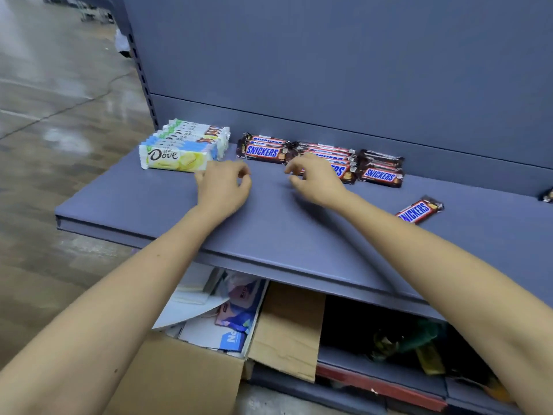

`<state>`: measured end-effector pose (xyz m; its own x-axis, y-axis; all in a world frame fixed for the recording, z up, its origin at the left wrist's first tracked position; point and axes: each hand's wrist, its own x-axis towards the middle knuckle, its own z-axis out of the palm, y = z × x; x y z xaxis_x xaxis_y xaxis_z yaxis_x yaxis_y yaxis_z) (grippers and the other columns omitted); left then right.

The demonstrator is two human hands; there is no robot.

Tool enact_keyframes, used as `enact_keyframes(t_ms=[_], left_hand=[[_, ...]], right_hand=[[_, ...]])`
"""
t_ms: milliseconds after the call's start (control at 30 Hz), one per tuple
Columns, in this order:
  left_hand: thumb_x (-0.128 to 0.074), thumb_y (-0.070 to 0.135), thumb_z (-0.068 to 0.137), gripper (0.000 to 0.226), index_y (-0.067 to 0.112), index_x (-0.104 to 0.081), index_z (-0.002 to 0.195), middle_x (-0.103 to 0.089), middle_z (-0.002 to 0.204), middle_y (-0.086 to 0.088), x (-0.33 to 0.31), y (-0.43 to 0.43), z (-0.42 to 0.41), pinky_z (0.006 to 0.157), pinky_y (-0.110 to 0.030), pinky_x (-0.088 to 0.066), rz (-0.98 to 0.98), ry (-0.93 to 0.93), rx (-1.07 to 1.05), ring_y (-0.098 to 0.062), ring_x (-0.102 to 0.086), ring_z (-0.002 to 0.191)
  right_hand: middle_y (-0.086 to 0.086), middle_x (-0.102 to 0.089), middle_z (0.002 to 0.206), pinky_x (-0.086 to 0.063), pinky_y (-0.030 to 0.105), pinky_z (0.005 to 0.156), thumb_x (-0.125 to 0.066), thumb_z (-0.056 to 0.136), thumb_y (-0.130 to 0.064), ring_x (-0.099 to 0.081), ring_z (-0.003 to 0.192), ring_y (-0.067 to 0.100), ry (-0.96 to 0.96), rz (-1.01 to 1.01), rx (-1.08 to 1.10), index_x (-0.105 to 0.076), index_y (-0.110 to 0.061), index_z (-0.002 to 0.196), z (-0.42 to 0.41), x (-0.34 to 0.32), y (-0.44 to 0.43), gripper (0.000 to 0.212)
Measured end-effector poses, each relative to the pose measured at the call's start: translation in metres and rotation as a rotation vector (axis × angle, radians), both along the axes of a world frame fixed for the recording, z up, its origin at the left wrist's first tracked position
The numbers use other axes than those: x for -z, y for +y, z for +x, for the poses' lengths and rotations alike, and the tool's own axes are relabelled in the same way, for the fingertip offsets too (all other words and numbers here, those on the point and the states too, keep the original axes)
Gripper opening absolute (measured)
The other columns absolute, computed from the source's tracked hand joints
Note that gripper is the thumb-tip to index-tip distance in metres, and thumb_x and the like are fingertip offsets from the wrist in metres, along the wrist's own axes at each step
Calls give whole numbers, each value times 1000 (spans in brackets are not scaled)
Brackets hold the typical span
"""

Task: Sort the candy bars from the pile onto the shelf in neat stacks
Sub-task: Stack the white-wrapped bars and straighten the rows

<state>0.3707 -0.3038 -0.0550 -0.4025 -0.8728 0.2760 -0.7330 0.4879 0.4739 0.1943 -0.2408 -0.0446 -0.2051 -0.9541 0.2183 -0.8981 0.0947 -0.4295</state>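
1. Task item: a loose Snickers bar point(419, 211) lies flat and askew on the shelf point(149, 211), to the right of the sorted stock. A further dark wrapper point(547, 195) is cut off at the right edge of view, so its type cannot be read.
2. Sorted stock: the Dove stack point(185, 145) sits at the left end. The left Snickers stack point(263, 149), middle Snickers stack point(329, 151) and right Snickers stack point(380, 169) form a row towards the back panel point(329, 70).
3. Left hand point(223, 187): just beside the front Dove bar, fingers loosely curled, holding nothing.
4. Right hand point(317, 181): over the front of the middle Snickers stack, fingers loosely curled and empty. Contact with the stack cannot be determined.
5. Handling (judgement): each bar is light and fairly stiff, with a glossy, slippery film wrapper and flimsy crimped ends. Grip across the long sides at mid-length.
6. Obstructions: the right Snickers stack stands near the reach to the loose bar and could be knocked. The cardboard box point(287, 324) below the shelf is out of the way
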Motion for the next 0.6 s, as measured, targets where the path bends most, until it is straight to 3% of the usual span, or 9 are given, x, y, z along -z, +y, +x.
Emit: enact_keyframes(t_ms=[167,267,367,467,600], left_hand=[[-47,25,89,20,25,-64,99,-68,107,5,0,65,-93,89,-34,-31,134,-12,328,-22,-53,111],[-48,32,91,21,24,-63,102,-66,109,7,-1,99,-136,91,-34,-32,166,-23,446,-19,-54,112],[-51,50,88,39,22,-59,113,-63,119,4,-3,125,-168,95,-36,-34,187,-70,493,-21,-51,118],[-56,57,82,56,18,-52,122,-57,127,-4,1,142,-188,97,-39,-37,124,-230,512,-28,-45,122],[-60,48,81,45,14,-60,110,-57,114,-10,5,145,-198,77,-31,-41,117,-236,466,-28,-52,109]], right_hand=[[10,-60,107,-30,18,73,-50,85,-5,-48,85,14,6,45,166,-66,-11,103,-59,-7,67,24],[9,-61,109,-34,22,79,-49,85,-3,-47,84,13,-56,26,332,-67,-11,100,-96,-7,116,25],[10,-61,110,-38,26,86,-49,85,-4,-54,94,23,-88,48,454,-67,-12,102,-120,-4,154,26],[13,-60,110,-37,26,88,-51,86,-3,-56,102,27,-97,68,468,-67,-10,105,-135,-2,176,26],[10,-61,112,-33,18,80,-52,87,-4,-55,95,23,-191,29,480,-66,-12,106,-148,-3,190,25]])
